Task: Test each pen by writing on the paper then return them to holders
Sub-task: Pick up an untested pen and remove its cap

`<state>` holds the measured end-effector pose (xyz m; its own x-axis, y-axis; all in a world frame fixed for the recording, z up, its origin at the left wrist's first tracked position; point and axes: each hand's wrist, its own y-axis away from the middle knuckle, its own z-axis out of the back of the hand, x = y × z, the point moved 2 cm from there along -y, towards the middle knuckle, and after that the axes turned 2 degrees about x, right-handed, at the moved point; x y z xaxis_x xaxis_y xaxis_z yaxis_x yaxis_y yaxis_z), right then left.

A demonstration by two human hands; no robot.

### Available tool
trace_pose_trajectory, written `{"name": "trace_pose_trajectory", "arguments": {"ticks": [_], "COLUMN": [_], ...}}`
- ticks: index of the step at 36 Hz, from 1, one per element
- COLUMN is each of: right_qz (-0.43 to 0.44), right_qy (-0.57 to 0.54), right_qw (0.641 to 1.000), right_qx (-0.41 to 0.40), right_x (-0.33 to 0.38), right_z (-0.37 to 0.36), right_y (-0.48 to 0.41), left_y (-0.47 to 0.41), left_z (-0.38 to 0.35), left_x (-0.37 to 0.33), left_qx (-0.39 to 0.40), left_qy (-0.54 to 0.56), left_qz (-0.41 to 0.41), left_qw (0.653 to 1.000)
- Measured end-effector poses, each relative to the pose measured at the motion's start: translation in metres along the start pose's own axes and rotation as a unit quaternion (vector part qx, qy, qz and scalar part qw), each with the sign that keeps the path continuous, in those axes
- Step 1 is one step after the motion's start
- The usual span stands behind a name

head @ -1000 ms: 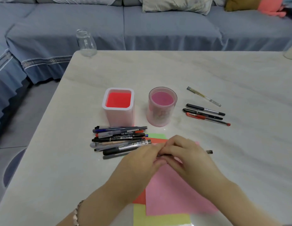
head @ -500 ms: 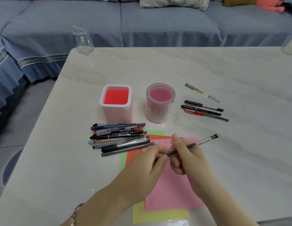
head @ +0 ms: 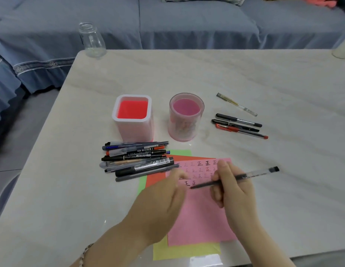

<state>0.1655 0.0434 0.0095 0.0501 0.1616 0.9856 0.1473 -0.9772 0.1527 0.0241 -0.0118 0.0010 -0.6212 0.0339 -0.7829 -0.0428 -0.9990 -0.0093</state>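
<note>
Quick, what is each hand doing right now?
Left hand: blurred over the pink paper, cannot tell.
Right hand: holding a black pen.

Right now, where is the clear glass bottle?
In the head view, the glass bottle stands upright at the far left corner of the table, in front of the blue sofa and well behind the square red holder.

Home living room, blue-covered sofa, marble table
</note>
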Motion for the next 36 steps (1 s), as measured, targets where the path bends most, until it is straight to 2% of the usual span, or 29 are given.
{"name": "trace_pose_trajectory", "arguments": {"ticks": [4,8,12,15,19,22,25,29,36], "right_qz": [-0.005,-0.034,-0.053,-0.04,-0.019,-0.013,-0.011,-0.004,0.029], "right_qy": [0.039,0.021,-0.003,0.028,0.052,0.055,0.075,0.109,0.164], "right_qw": [0.998,0.997,0.997,0.997,0.995,0.995,0.994,0.989,0.973], "right_qx": [-0.058,-0.069,-0.059,-0.062,-0.079,-0.087,-0.078,-0.096,-0.161], "right_x": [-0.012,-0.023,-0.024,-0.025,-0.027,-0.029,-0.032,-0.037,-0.051], "right_z": [0.025,0.04,0.044,0.047,0.05,0.05,0.05,0.051,0.045], "right_y": [-0.008,-0.011,-0.014,-0.016,-0.022,-0.028,-0.033,-0.037,-0.04], "left_y": [0.002,0.003,0.001,-0.002,-0.008,-0.01,-0.016,-0.019,-0.018], "left_z": [-0.004,-0.004,-0.009,-0.016,-0.04,-0.06,-0.071,-0.075,-0.076], "left_x": [0.037,0.06,0.062,0.047,0.028,0.026,0.031,0.038,0.039], "left_qx": [-0.078,-0.152,-0.158,-0.169,-0.084,0.008,0.064,0.08,0.064], "left_qy": [-0.107,-0.253,-0.307,-0.283,-0.235,-0.246,-0.287,-0.315,-0.262], "left_qz": [0.065,-0.036,-0.056,-0.079,-0.136,-0.117,-0.1,-0.09,-0.093], "left_qw": [0.989,0.955,0.937,0.941,0.959,0.962,0.951,0.941,0.959]}}
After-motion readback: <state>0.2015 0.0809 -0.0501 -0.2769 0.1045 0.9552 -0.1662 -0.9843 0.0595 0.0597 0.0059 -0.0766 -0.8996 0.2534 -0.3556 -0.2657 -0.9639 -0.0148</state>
